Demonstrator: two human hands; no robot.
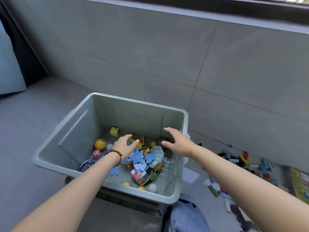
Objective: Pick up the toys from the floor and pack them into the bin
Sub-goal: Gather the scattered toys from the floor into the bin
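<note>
Pale green plastic bin [127,118], upright, holds blue jigsaw pieces [139,156] and a yellow toy plane [144,147]; coloured bricks [242,160] lie scattered at its 3 o'clock.

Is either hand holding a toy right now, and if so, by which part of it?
Nothing is held. The left hand and the right hand both hover over the bin with fingers spread, and there is no toy in either grip.

Head cam, steep down, close.
</note>
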